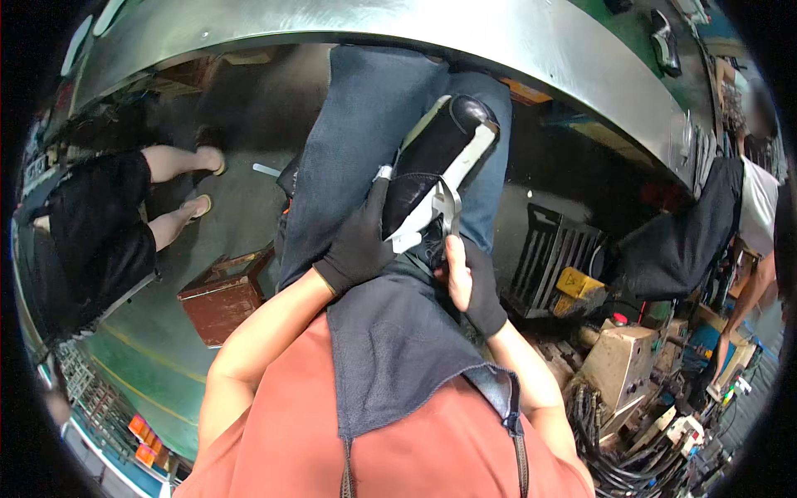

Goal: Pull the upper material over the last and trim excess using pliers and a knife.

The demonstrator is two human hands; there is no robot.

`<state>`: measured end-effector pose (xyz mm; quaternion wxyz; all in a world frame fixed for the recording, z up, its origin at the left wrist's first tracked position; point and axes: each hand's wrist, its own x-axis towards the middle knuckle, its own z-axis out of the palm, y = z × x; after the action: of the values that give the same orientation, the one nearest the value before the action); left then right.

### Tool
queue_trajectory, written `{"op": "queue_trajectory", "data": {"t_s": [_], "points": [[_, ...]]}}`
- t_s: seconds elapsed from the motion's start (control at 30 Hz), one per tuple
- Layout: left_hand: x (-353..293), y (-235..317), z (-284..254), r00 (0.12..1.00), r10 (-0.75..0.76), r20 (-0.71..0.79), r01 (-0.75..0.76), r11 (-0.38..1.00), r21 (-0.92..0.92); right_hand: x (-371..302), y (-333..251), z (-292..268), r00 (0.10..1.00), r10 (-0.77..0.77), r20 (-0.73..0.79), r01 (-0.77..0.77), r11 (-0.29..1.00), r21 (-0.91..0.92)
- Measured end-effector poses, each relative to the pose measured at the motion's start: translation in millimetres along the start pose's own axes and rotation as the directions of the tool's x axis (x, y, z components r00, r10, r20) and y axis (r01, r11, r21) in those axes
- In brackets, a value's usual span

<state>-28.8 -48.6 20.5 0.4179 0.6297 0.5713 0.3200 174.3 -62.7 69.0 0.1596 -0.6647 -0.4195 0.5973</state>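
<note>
A black shoe with pale strips along its edges lies over my lap, its shiny rounded toe pointing away from me. My left hand, in a dark glove with a bare thumb tip, grips the near left side of the shoe. In my right hand, also gloved with the thumb bare, is a metal pair of pincers. Their curved head meets the pale strip on the shoe's right side. The pincers' handles are mostly hidden by my fingers.
A metal bench edge curves across the far side. At left are a brown wooden stool and another person's legs. To the right stand a black slatted crate, a yellow box, and machinery with cables. Another shoe is at far right.
</note>
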Motion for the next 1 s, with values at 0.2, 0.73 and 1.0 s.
{"op": "queue_trajectory", "data": {"t_s": [0.2,0.73,1.0], "points": [[-5,2,-4,0.998,0.052,-0.021,-0.051,0.998,0.037,-16,-17,3,0.821,-0.536,0.198,0.566,0.721,-0.4],[77,53,-54,0.983,0.03,-0.183,-0.036,0.999,-0.033,-27,-15,-54,0.991,-0.13,-0.022,0.131,0.989,0.068],[11,8,0,0.995,-0.018,0.098,0.042,0.967,-0.25,19,-68,-84,0.861,-0.215,0.461,0.443,0.764,-0.47]]}}
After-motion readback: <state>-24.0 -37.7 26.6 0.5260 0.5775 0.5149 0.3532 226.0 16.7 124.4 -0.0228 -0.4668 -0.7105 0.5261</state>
